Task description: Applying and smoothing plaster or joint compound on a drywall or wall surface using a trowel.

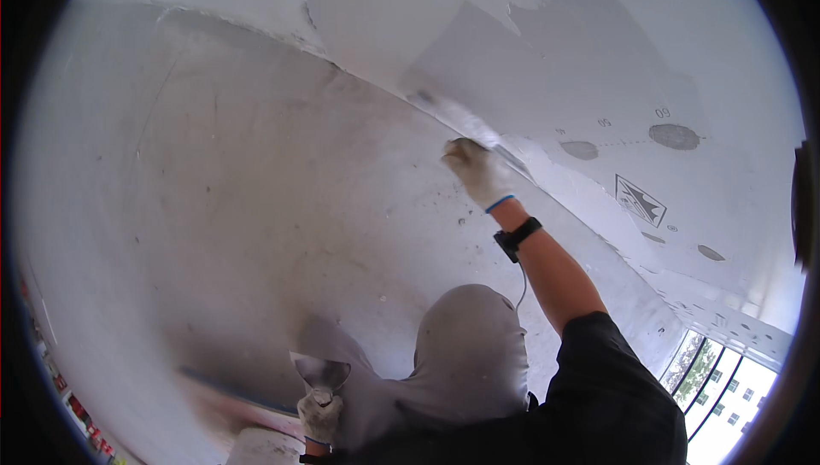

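Observation:
High at the joint of wall and ceiling, my right hand [478, 176], in a white glove, is closed around a putty knife [517, 164]. Its thin blade edge lies along the joint, partly smeared by motion. Whitish filler [457, 115] runs along the seam beside it. Low and to the left, my left hand [320, 416], gloved too, grips the handle of a second putty knife [322, 373]. That one points upward, its flared metal blade showing a pale edge.
The stained grey wall [256, 183] fills the left and middle. The ceiling board [581, 64] has torn patches and grey spots. A grey rounded shape [470, 337], shadow or cloth I cannot tell, stands low in the middle. A barred window [717, 388] is at lower right.

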Demonstrator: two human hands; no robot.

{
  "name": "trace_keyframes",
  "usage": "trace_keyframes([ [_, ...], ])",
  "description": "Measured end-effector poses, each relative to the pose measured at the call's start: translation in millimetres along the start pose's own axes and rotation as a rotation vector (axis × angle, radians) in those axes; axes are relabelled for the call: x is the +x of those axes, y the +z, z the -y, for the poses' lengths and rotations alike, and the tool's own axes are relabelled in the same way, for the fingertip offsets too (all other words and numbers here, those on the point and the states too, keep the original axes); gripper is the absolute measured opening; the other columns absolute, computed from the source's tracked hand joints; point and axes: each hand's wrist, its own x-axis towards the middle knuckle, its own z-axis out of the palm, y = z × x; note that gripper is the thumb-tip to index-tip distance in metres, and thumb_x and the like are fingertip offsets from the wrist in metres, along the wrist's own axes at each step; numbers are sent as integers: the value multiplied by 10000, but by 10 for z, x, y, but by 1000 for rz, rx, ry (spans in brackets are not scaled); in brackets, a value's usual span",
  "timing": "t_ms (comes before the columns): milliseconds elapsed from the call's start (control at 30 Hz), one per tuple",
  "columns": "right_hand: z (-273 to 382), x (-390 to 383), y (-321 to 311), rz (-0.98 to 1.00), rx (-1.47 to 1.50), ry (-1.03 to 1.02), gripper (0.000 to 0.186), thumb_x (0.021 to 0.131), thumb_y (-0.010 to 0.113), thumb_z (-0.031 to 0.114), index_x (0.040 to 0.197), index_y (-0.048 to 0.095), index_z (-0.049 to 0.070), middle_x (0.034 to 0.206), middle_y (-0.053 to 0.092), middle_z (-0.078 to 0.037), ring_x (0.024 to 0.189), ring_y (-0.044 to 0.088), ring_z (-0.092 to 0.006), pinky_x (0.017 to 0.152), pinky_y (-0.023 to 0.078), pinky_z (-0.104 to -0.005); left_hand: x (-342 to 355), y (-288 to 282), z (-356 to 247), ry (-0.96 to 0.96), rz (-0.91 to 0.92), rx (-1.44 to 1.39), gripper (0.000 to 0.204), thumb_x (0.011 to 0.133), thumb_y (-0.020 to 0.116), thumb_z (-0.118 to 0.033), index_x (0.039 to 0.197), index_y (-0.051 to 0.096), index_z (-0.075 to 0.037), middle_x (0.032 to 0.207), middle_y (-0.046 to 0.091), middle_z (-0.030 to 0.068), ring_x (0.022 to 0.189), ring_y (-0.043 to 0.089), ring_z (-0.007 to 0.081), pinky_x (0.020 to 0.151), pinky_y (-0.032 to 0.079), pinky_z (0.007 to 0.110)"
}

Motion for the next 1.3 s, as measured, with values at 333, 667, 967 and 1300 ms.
trace_keyframes([
  [333,-353,972,1033,146,-221,9,389,931,585,431,951,720,67,939,717,-219,933,685,-392,840,535,-487,-25,-16,193,226,-233,125,164,732,668,-128,674,562,-18,578,572,135,534,606,315,559,464,413],
  [667,234,355,53,-90,59,46,286,917,632,365,1018,703,107,983,726,-124,924,693,-314,834,535,-417,114,-92,42,95,-62,30,149,673,667,-107,657,589,19,571,543,126,546,578,214,576,464,376],
  [967,-1465,-1030,-342,150,-30,205,294,918,640,381,1056,693,126,1030,721,-129,979,683,-325,854,529,-419,147,58,144,-182,46,-200,257,728,594,-40,945,694,53,583,589,66,422,532,144,403,419,290],
  [1300,-2149,-485,-187,173,-25,130,285,878,688,343,1017,718,96,964,723,-163,933,681,-356,817,534,-430,81,65,709,148,-77,-46,198,708,607,-46,857,711,32,595,578,25,454,517,123,446,431,290],
])
